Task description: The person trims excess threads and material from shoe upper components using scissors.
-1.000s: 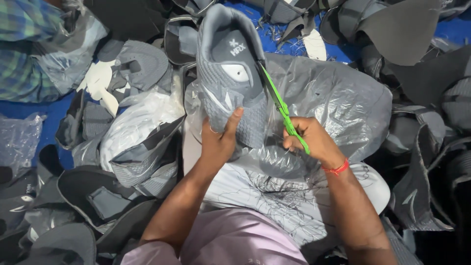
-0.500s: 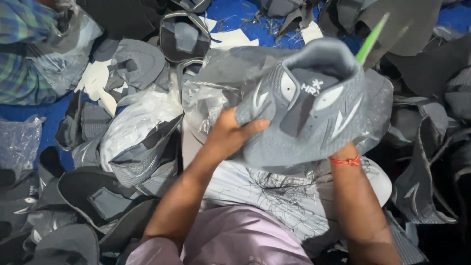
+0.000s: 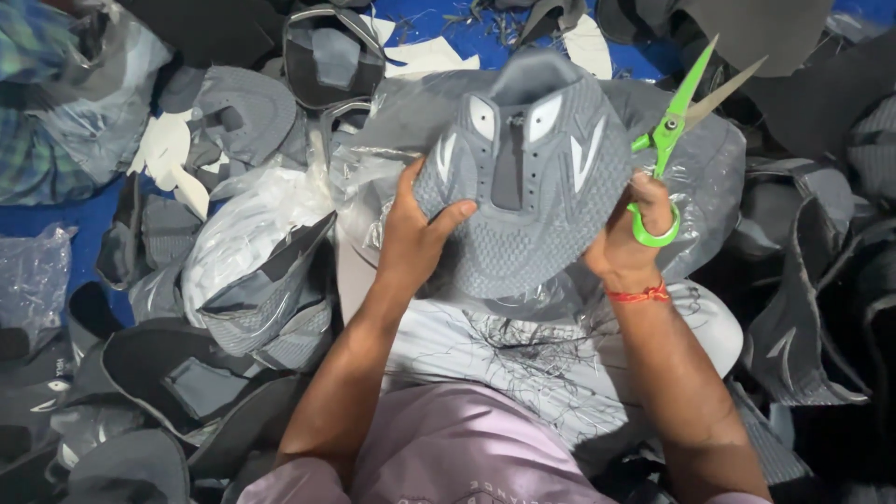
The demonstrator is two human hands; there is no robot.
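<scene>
A grey knitted shoe upper (image 3: 532, 187) with white stripes is held up in front of me, its opening facing away. My left hand (image 3: 415, 233) grips its left edge, thumb across the front. My right hand (image 3: 627, 238) holds its right edge and also carries green-handled scissors (image 3: 674, 140), blades parted and pointing up to the right. A red thread band circles my right wrist.
Clear plastic bags (image 3: 247, 229) of grey uppers lie under and left of my hands. More dark uppers (image 3: 168, 383) are piled at left and right on a blue sheet (image 3: 56, 210). White paper scraps (image 3: 168, 154) lie at upper left. Loose threads cover the white cloth on my lap.
The upper lay flat on the bag while the scissors worked along its right edge. Both hands then lifted and turned it to face me, and the scissors swung up to the right.
</scene>
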